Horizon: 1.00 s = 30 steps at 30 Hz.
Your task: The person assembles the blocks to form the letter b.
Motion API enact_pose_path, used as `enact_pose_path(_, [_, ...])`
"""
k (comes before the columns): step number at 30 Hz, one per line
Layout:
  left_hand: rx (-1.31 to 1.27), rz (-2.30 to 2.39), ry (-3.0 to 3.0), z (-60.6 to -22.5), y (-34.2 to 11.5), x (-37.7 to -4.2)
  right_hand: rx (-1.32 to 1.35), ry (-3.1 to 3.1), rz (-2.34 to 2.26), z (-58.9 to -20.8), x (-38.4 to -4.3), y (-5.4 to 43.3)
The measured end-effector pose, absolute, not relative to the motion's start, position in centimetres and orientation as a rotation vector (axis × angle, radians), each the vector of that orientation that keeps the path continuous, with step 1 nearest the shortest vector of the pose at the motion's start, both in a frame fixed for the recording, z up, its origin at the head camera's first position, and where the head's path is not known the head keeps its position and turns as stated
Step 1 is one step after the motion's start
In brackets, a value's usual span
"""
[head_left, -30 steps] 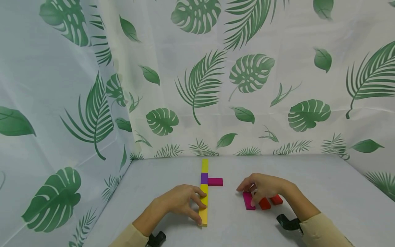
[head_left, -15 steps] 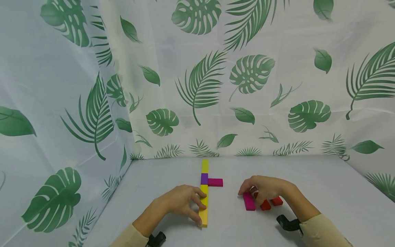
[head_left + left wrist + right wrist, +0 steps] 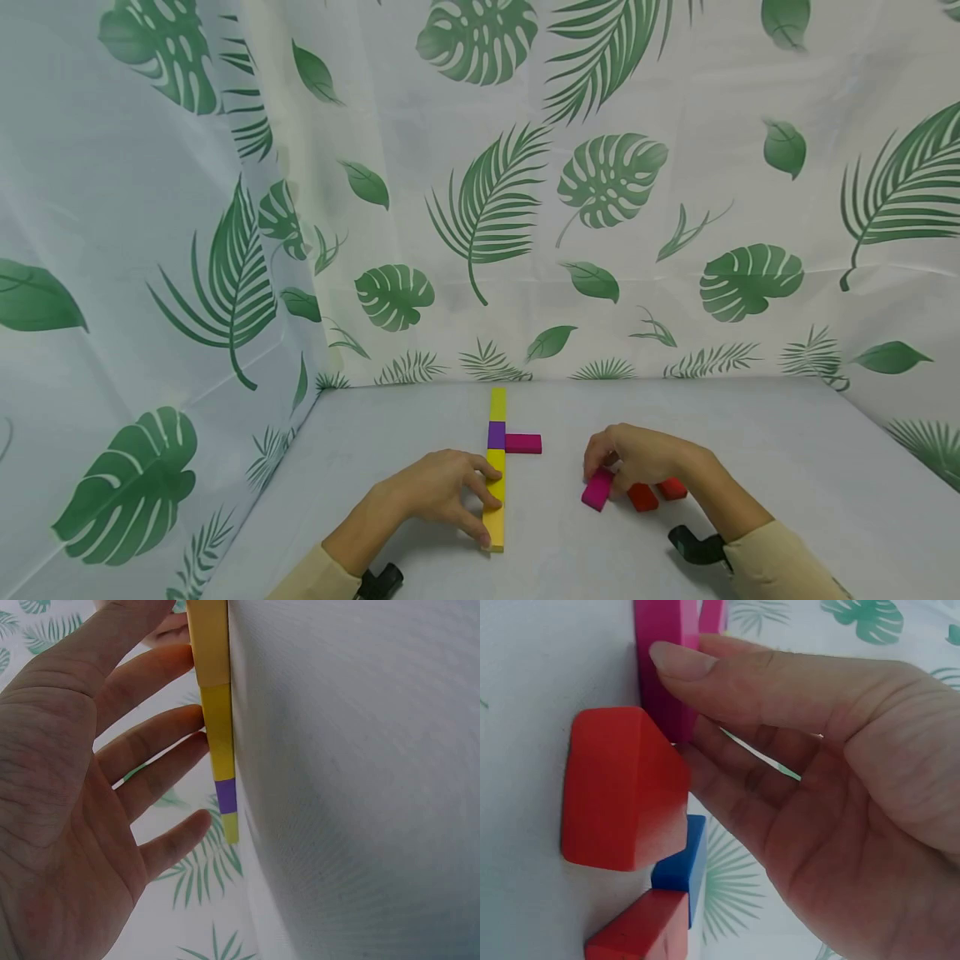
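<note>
A straight row of blocks runs away from the person: an orange-yellow block nearest, a yellow block, a purple block and a far yellow block. One magenta block lies crosswise against the purple one's right side. My left hand rests its fingertips along the near part of the row, fingers spread and fairly straight in the left wrist view. Farther right, my right hand pinches another magenta block between thumb and fingers; it sits at a slant.
Two red blocks lie beneath and beside the right hand. In the right wrist view a blue block shows behind them, hidden from the head view. Leaf-patterned curtains stand behind and left of the white table.
The right hand's fingers have closed round the magenta block, which has turned and shifted slightly left. The left hand and the row have not moved.
</note>
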<state>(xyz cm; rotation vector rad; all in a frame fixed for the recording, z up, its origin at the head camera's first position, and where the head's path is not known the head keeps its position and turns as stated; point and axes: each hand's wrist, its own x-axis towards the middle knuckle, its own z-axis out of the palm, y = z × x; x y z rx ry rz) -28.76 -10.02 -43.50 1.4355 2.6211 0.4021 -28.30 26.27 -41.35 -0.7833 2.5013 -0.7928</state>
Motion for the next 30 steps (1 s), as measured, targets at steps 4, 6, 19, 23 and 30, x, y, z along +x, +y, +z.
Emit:
enact_pose_path(4, [1.433,0.419,2.616,-43.5,-10.1,-28.7,-0.774,2.563,-0.781,-41.5,-28.3,26.2])
enact_pose_path(6, [1.432,0.424,2.613,-43.5,-10.1,-28.7,-0.748,2.581,-0.788,-41.6,-28.2,26.1])
enact_pose_path(19, [1.424,0.409,2.61,-43.5,-10.1,-28.7,-0.772,2.619,-0.829,-42.5,-28.6,25.8])
enact_pose_path(23, [1.421,0.399,2.609,-43.3,-10.0,-28.7,-0.824,2.615,-0.861,-42.5,-28.8,25.6])
enact_pose_path(30, [1.418,0.393,2.605,-43.2,-10.0,-28.7,-0.837,2.644,-0.864,-42.8,-28.9,25.2])
